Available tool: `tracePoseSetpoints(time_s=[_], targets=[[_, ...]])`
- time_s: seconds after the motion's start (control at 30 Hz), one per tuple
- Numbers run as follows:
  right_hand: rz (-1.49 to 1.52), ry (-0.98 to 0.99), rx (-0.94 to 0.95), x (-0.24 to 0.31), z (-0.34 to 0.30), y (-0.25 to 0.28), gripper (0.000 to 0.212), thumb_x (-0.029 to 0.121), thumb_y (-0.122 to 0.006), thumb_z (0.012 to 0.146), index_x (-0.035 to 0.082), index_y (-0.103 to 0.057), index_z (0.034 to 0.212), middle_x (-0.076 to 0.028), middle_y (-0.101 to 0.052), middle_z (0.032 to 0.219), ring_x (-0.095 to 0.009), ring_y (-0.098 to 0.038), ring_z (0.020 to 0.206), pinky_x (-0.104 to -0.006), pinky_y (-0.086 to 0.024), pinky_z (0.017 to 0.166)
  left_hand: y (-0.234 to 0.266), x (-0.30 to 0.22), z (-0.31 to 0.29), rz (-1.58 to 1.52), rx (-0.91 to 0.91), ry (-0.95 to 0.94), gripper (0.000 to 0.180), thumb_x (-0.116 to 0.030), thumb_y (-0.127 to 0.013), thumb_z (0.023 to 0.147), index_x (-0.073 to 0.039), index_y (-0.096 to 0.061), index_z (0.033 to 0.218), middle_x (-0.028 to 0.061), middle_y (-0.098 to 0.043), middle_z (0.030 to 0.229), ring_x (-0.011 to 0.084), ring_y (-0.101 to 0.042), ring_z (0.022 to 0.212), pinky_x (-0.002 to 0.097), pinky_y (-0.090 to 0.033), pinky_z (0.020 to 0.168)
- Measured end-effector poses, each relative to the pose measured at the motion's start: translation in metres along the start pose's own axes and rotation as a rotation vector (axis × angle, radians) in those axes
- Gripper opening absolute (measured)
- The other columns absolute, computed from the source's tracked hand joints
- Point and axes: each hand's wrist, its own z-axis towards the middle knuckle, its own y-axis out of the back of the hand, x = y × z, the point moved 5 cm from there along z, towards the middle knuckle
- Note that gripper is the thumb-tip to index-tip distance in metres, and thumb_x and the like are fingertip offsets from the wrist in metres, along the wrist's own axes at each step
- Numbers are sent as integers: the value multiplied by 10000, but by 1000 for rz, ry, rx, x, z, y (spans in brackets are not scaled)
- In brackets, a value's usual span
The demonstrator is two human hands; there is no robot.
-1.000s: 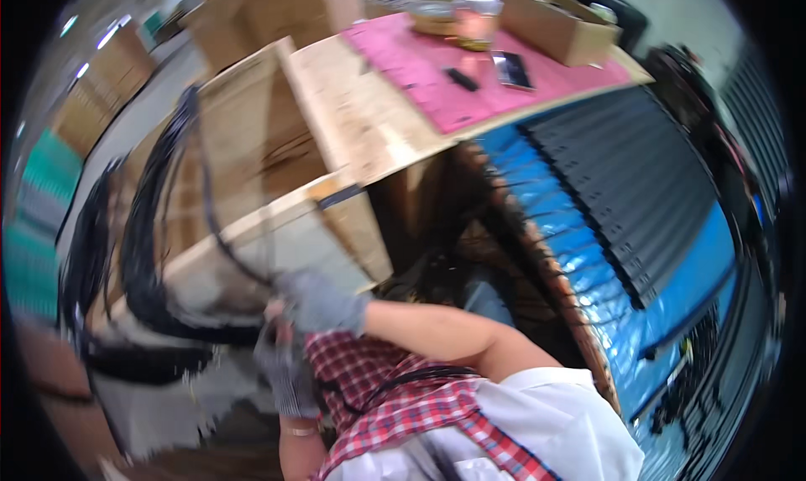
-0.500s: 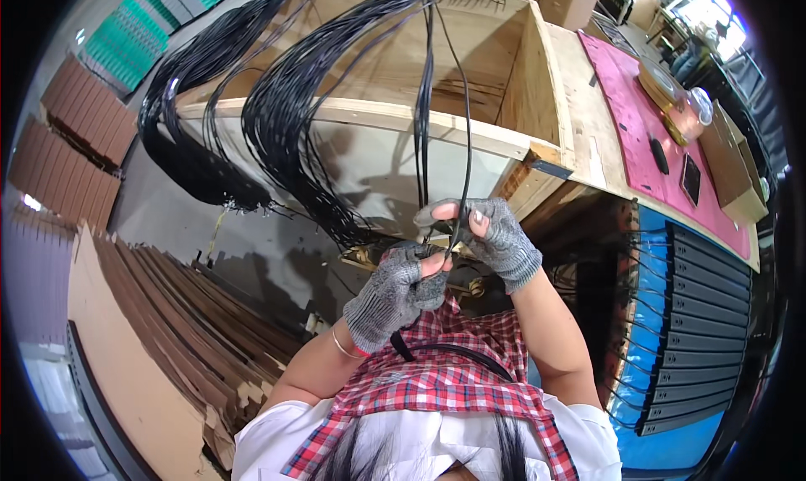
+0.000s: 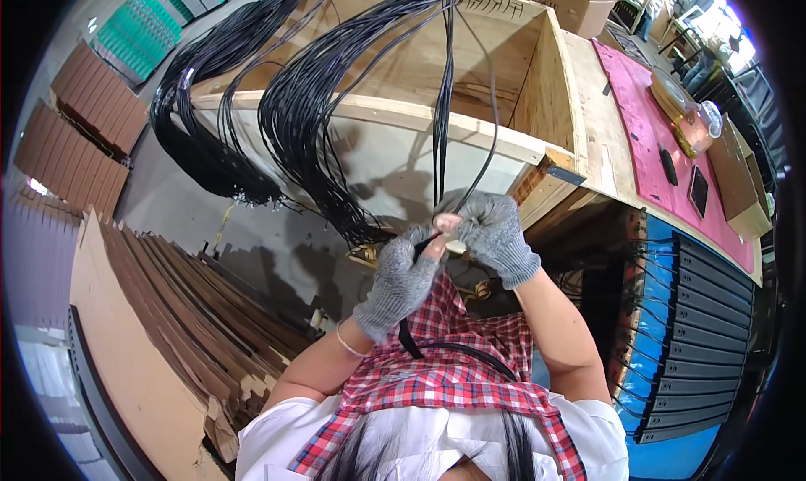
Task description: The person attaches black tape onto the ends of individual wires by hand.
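Observation:
My left hand (image 3: 397, 284) and my right hand (image 3: 494, 236), both in grey fingerless gloves, meet in front of my checked apron. Their thumbs and fingertips are pinched together on a thin black cable (image 3: 489, 120), which hangs from the top of a wooden crate (image 3: 386, 114) and curves down into my right hand. The fingers hide the cable's end. Just behind the hands a few more cables (image 3: 442, 120) drop straight down. A thick bundle of black cables (image 3: 294, 103) drapes over the crate's front edge to the left, its loose ends near my left hand.
A second cable bundle (image 3: 180, 133) hangs farther left. Cardboard sheets (image 3: 168, 313) stand at the lower left. On the right, black slotted bars (image 3: 705, 330) lie on a blue surface. Above them a pink-covered table (image 3: 630, 120) carries a phone (image 3: 698, 189), a tape roll and an open box.
My fingers have closed in tighter, with the right hand turned more over the cable. The cable now bows out farther to the right. The whole view has shifted slightly.

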Motion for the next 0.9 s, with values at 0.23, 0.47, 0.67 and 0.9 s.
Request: tracePoseSetpoints(time_s=[0.23,0.47,0.67,0.9], targets=[[412,-14,13,-2,6,7,275,178,-541,849,-43,-592,1005,-66,-595,975,-101,-526,750,-232,-437,678,4,6,20,-362,81,324,147,-136,-542,839,2,-587,818,-13,-507,610,41,-421,528,194,-344,485],[168,-53,-93,-1,6,0,158,107,-604,716,-38,-623,775,-62,-594,727,-117,-528,639,-234,-415,576,16,3,3,-344,200,-97,223,-193,-553,816,20,-608,782,17,-531,575,83,-486,535,255,-405,478],[-221,192,59,19,2,-4,217,216,-559,825,20,-547,732,-49,-546,721,-129,-487,688,-322,-405,818,13,-2,-6,-470,292,258,268,-268,-563,808,-18,-565,713,17,-525,562,86,-486,486,232,-386,429],[-289,317,144,42,-6,3,135,143,-631,740,36,-559,700,-101,-585,697,-203,-548,642,-306,-449,629,17,-13,7,-534,689,279,284,-277,-577,800,4,-584,759,-6,-494,592,61,-434,545,249,-350,463]])
